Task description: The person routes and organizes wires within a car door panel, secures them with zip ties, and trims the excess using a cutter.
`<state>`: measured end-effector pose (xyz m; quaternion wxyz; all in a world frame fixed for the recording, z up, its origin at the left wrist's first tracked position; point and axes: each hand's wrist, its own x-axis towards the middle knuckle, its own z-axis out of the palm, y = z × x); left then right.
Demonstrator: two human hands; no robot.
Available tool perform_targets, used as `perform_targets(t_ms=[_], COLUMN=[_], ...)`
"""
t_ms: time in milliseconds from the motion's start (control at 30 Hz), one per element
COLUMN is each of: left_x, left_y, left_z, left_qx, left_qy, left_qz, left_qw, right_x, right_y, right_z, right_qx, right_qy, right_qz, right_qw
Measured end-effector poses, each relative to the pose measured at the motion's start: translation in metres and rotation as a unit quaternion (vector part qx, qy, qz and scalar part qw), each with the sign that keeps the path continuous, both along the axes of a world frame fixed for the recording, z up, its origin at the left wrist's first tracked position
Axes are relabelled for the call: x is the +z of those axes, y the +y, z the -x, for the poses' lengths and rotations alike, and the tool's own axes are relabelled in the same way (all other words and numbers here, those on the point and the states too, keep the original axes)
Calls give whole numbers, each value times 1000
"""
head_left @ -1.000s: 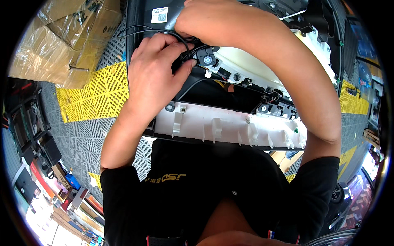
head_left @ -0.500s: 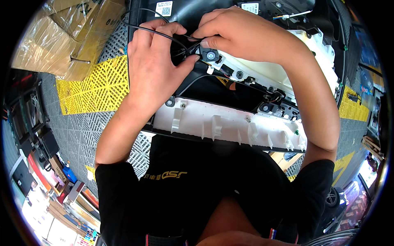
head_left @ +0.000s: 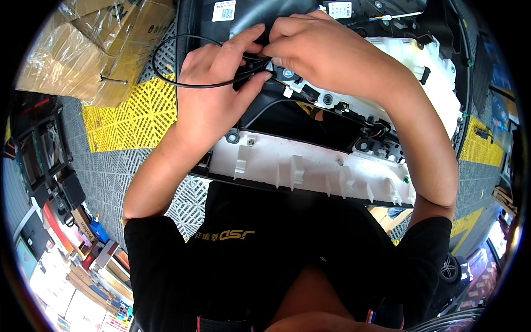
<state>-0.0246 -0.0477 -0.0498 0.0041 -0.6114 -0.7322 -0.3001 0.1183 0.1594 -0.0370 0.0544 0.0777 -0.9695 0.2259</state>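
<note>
Both my hands meet over black cables (head_left: 194,86) at the upper left of a black car panel (head_left: 251,15). My left hand (head_left: 213,83) has its thumb and fingers curled round the bunched cables, and one cable loops out over its back to the left. Just beside it, my right hand (head_left: 318,47) pinches the same bunch between thumb and fingertips. What lies between the fingertips is partly hidden. Close below the right hand sit a dark round-centred fitting (head_left: 287,73) and a small white connector (head_left: 288,93).
A pale plastic housing (head_left: 440,83) lies under my right forearm. Nearer me runs a white ribbed trim strip (head_left: 315,169). To the left are a taped cardboard box (head_left: 66,61) and yellow floor grating (head_left: 130,119). A thin wire (head_left: 395,17) lies at the top right.
The cable loop has dropped lower and swung wider to the left, now crossing the back of my left hand. Both hands keep their grip. The whole view has shifted slightly.
</note>
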Motion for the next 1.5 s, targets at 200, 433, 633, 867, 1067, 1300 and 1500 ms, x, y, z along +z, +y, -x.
perform_targets(t_ms=[200, 433, 633, 867, 1067, 1300, 1500], left_x=[4, 2, 6, 26, 31, 47, 18], left_y=[-5, -2, -14, -63, -63, -27, 7], left_z=[-3, -10, -15, 29, 18, 21, 14], left_qx=[-12, -59, -116, -184, -59, -70, 29], left_qy=[47, 89, -26, -11, 140, 3, -229], left_qz=[-2, -80, -42, -14, 50, 26, 2], left_qw=[999, 991, 992, 983, 987, 997, 973], right_x=[-5, -2, -5, 0, 2, -6, 5], right_y=[-1, 0, -7, -1, -4, -12, -26], right_z=[-3, -4, -8, -7, -8, -13, -13], right_qx=[10, -7, -21, 13, 10, 11, -23], right_qy=[25, -4, 34, 3, -10, 52, -24], right_qz=[28, 92, 37, 50, 53, -1, 17], right_qw=[999, 996, 999, 999, 999, 999, 999])
